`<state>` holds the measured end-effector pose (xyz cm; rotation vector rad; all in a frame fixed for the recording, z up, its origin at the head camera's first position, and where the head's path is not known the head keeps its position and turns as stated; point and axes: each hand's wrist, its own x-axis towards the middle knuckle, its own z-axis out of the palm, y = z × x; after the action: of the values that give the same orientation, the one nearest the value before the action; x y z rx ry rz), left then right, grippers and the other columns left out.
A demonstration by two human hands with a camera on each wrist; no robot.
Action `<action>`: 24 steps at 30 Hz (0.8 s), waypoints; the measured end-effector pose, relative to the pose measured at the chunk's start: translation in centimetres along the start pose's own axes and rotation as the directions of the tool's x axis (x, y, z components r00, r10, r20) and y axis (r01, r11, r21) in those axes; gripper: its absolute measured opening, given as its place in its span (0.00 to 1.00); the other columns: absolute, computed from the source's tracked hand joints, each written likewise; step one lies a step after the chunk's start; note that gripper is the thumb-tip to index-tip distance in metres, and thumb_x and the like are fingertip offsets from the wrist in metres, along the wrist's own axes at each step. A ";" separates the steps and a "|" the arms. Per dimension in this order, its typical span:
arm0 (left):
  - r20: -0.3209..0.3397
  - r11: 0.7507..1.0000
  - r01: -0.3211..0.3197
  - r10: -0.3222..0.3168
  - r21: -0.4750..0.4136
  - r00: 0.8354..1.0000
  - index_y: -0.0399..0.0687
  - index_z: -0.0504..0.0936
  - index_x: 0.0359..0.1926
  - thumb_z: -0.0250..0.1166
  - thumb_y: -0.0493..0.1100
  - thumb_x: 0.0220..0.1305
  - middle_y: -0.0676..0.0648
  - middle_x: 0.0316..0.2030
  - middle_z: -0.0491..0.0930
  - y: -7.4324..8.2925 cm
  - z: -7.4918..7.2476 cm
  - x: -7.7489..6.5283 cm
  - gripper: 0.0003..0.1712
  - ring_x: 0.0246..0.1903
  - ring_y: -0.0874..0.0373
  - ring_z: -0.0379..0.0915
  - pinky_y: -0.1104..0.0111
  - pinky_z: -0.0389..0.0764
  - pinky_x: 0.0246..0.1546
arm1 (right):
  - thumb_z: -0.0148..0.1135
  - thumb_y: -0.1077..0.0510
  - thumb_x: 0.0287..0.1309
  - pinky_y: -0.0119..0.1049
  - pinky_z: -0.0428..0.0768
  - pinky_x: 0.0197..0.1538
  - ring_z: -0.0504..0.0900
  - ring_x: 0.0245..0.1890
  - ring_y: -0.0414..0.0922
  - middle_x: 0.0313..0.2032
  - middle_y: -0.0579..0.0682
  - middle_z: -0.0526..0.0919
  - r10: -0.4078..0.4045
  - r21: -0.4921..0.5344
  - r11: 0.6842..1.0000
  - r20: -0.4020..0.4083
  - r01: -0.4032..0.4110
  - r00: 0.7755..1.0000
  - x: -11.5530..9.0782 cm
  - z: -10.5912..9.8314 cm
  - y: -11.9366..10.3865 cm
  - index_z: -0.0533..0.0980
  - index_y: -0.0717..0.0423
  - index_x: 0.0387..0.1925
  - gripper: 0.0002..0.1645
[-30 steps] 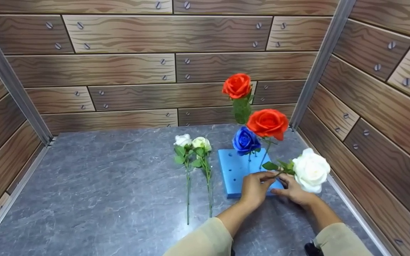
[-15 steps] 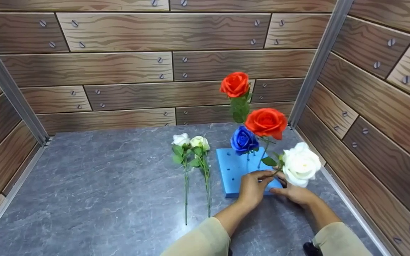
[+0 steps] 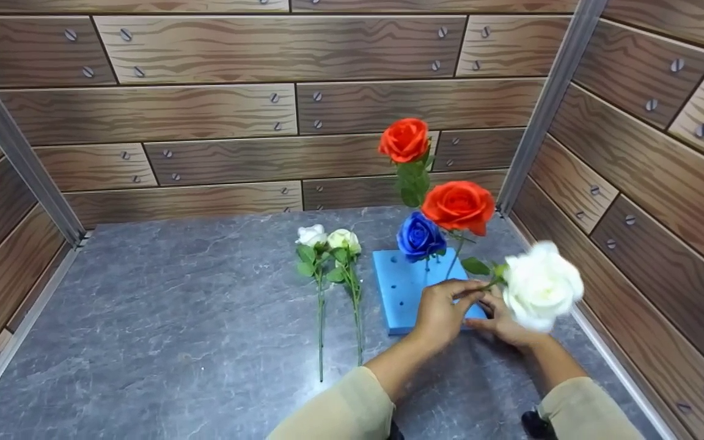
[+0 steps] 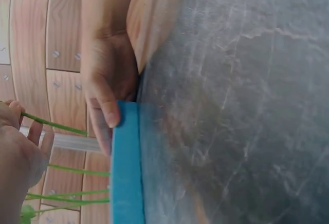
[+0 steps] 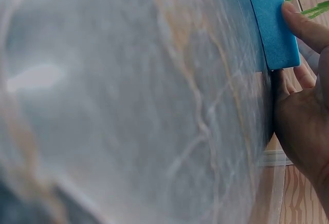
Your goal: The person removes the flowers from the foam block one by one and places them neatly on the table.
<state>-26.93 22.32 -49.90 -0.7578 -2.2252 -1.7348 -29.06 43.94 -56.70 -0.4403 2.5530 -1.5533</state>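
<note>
My left hand [image 3: 440, 313] pinches the green stem of a white rose [image 3: 544, 286], whose bloom tilts to the right over the other hand. In the left wrist view the bare lower end of that stem [image 4: 61, 126] points toward the blue foam block [image 4: 126, 162], apart from its top face. My right hand [image 3: 514, 330] grips the near right corner of the block, thumb on top and fingers along the side. Two red roses [image 3: 459, 205] and a blue rose [image 3: 420, 236] stand upright in the block. Several holes show on its left part.
Left of the block, a white rose [image 3: 311, 235] and a pale greenish-white rose [image 3: 344, 241] lie side by side on the grey marbled tabletop [image 3: 205, 324]. Wood-patterned walls [image 3: 223, 110] with metal corner posts enclose the back and sides.
The white rose's bloom swung a little left, then back to the right and slightly lower. The right hand stays on the block. The whole view shifted slightly.
</note>
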 end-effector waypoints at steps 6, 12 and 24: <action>-0.012 0.998 -0.050 0.051 0.038 0.999 0.48 0.93 0.54 0.69 0.42 0.76 0.50 0.49 0.94 0.1 -1.3 -0.1 0.11 0.49 0.65 0.90 0.83 0.84 0.51 | 0.73 0.60 0.69 0.29 0.62 0.82 0.45 0.85 0.75 0.83 0.70 0.44 0.056 -0.014 0.998 0.043 -0.055 0.998 0.1 -0.4 -0.4 0.65 0.69 0.79 0.43; -0.046 0.996 -0.087 0.088 0.035 0.995 0.45 0.91 0.55 0.66 0.43 0.79 0.48 0.52 0.93 -0.3 -2.7 -0.5 0.13 0.51 0.62 0.90 0.83 0.85 0.51 | 0.72 0.58 0.71 0.75 0.47 0.84 0.42 0.84 0.77 0.83 0.67 0.42 0.064 -0.028 0.998 0.061 -0.062 0.996 0.2 -0.4 -0.6 0.62 0.66 0.81 0.45; -0.093 0.986 -0.156 0.160 0.055 0.983 0.45 0.91 0.54 0.66 0.43 0.78 0.48 0.50 0.93 0.0 -4.6 -1.5 0.12 0.49 0.63 0.90 0.84 0.86 0.45 | 0.72 0.54 0.72 0.79 0.48 0.82 0.42 0.84 0.77 0.84 0.66 0.42 0.075 -0.086 0.994 0.061 -0.070 0.995 0.1 -0.5 -0.6 0.65 0.56 0.82 0.44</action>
<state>-26.35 17.53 -49.33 -0.7986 -2.0746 -1.6036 -29.13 44.08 -55.96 -0.3944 2.5624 -1.3897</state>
